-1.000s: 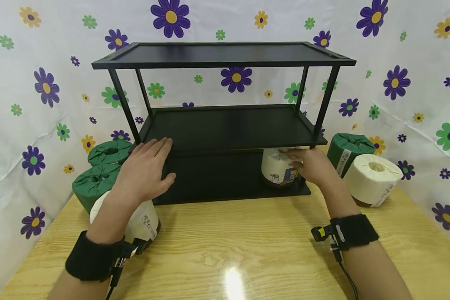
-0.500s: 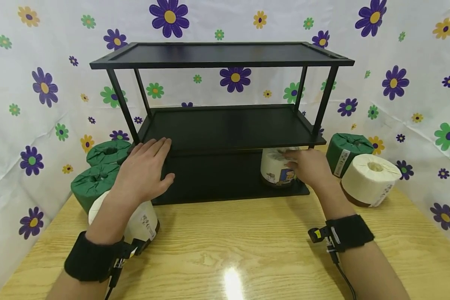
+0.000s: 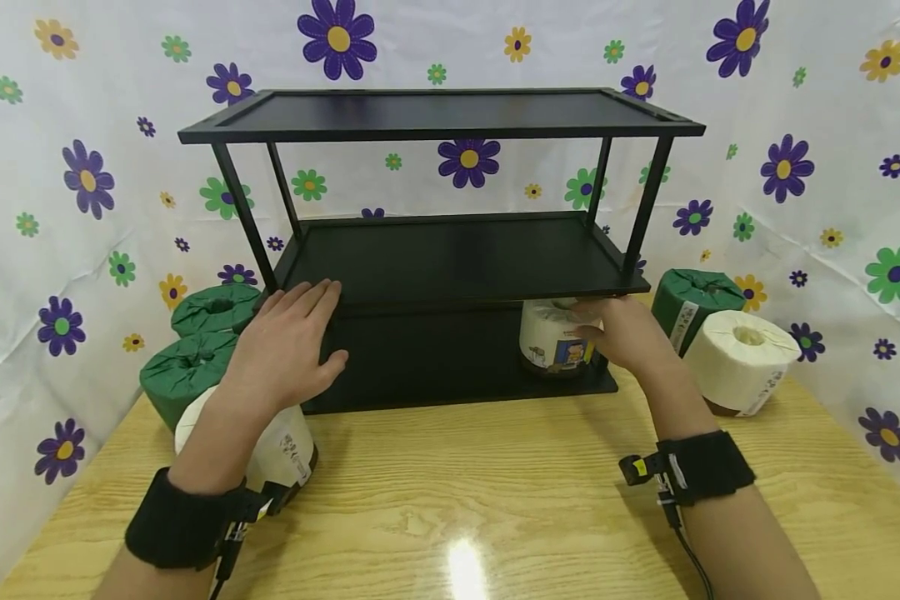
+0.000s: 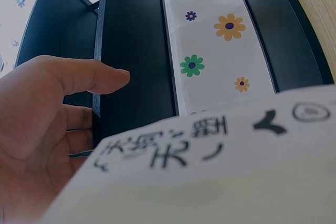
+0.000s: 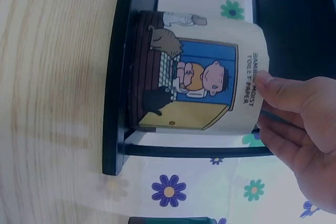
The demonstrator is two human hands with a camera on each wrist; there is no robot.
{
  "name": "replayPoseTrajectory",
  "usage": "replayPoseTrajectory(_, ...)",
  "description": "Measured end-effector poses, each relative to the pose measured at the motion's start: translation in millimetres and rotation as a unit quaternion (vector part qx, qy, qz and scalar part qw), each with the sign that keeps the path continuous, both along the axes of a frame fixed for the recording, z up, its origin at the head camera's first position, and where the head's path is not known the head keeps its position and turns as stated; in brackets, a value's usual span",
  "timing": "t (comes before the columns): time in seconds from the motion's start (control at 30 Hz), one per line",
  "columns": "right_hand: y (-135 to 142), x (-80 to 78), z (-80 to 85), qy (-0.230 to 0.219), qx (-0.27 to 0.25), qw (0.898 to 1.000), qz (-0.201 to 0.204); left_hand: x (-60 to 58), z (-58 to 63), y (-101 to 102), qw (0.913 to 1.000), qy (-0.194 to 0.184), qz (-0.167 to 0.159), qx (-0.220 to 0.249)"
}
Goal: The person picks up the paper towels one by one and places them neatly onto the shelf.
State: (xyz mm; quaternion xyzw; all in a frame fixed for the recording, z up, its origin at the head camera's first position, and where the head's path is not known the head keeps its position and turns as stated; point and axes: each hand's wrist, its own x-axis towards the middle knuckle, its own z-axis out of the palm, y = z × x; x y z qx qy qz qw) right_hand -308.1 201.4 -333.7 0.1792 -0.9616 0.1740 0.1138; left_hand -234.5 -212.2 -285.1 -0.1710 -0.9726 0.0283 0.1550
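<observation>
A white toilet paper roll (image 3: 555,342), printed with a cartoon, stands upright at the right end of the black rack's bottom shelf (image 3: 427,358). My right hand (image 3: 624,333) grips this roll near its top edge; the right wrist view shows the thumb (image 5: 283,94) on the printed side and the other fingers curled at the edge. Part of the roll's top is hidden under the middle shelf (image 3: 450,254). At that shelf's left front corner, my left hand (image 3: 281,346) rests with its fingers straight and its thumb apart, holding nothing.
Green-wrapped rolls (image 3: 187,371) and a white roll (image 3: 288,446) stand left of the rack, the white one partly behind my left forearm. On the right are another green roll (image 3: 697,304) and white roll (image 3: 742,362). The top shelf (image 3: 442,112) overhangs the middle one.
The printed roll has turned slightly, its cartoon showing a little more now. My right thumb has shifted on it. The left hand stays in place.
</observation>
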Motion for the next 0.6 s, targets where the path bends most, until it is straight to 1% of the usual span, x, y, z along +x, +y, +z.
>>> replayPoseTrajectory(0.1, 3.2, -2.7, -2.8, 0.014, 0.014, 1.000, 0.017, -0.3, 0.1, -0.5, 1.0000, -0.002, 0.002, 0.000)
replayPoseTrajectory(0.17, 3.5, -3.0, -4.3, 0.019, 0.023, 0.999, 0.021, -0.4, 0.0, -0.3, 1.0000, -0.003, 0.002, 0.000)
replayPoseTrajectory(0.4, 1.2, -1.2, -5.6, 0.020, 0.034, 0.999, -0.002, -1.2, 0.5, 0.7, 1.0000, -0.009, 0.003, -0.003)
replayPoseTrajectory(0.6, -2.4, -2.1, -6.7, 0.025, 0.047, 0.999, -0.007, -0.7, 0.5, 0.7, 0.9999, -0.010, 0.008, -0.006)
